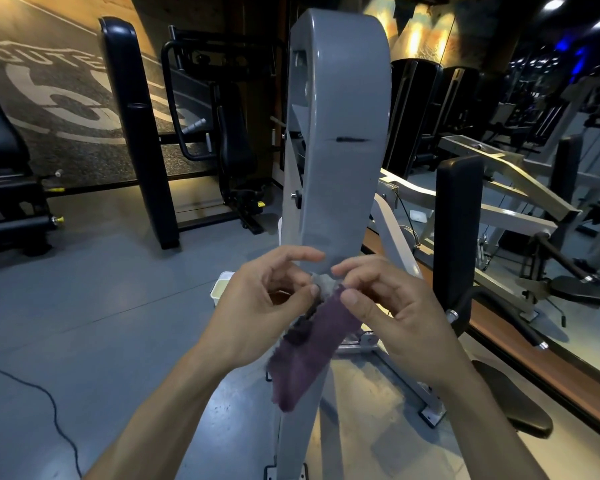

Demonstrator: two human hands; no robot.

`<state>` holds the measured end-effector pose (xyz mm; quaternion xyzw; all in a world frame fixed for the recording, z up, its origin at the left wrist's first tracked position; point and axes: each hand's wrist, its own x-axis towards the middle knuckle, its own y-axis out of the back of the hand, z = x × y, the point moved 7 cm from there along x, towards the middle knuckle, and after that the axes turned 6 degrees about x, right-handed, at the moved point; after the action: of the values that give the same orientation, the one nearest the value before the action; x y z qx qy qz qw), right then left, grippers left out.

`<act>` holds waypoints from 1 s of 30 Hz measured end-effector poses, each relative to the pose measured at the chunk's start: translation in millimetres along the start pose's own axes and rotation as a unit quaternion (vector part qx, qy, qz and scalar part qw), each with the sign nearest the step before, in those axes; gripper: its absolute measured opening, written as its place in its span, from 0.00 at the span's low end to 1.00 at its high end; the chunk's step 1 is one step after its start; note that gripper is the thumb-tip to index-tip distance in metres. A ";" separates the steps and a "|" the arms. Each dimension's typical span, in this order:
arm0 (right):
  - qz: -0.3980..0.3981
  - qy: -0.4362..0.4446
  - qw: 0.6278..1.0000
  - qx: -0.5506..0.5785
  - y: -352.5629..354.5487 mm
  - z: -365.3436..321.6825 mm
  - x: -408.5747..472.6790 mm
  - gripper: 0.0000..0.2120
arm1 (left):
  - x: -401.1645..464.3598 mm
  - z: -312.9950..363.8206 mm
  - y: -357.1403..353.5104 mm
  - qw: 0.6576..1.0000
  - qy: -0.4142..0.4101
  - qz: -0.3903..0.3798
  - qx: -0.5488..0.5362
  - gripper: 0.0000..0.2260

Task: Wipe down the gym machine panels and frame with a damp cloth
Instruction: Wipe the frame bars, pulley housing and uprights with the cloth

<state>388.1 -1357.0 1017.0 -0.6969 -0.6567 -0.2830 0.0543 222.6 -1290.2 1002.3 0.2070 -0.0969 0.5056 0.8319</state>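
The left hand (257,306) and right hand (392,306) both pinch the top of a purple cloth (309,348), near the grey machine (340,133).

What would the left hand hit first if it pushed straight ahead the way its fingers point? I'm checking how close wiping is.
Probably the grey machine panel; the left hand, pinching the purple cloth, points at its lower part, though depth is unclear.

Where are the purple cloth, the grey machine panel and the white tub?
purple cloth (312,344), head view, middle of the hanging strip.
grey machine panel (343,109), head view, upper front face.
white tub (220,289), head view, visible rim left of the left hand.
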 end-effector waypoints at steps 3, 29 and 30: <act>-0.040 -0.017 0.999 -0.007 -2.6 -0.5 4.1 0.04 | 0.6 7.7 2.3 0.998 -0.034 -0.008 0.059 0.19; -0.001 0.026 1.000 -0.002 -15.7 -32.6 29.9 0.05 | 5.4 22.4 5.3 0.994 -0.087 -0.013 -0.067 0.17; 0.006 0.048 0.999 -0.014 -15.1 -37.4 30.8 0.05 | 4.9 20.6 3.0 0.993 -0.082 -0.011 -0.082 0.16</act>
<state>361.1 -1344.5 1058.1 -0.6872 -0.6450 -0.3251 0.0783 223.2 -1294.2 1023.3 0.1801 -0.2034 0.4682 0.8408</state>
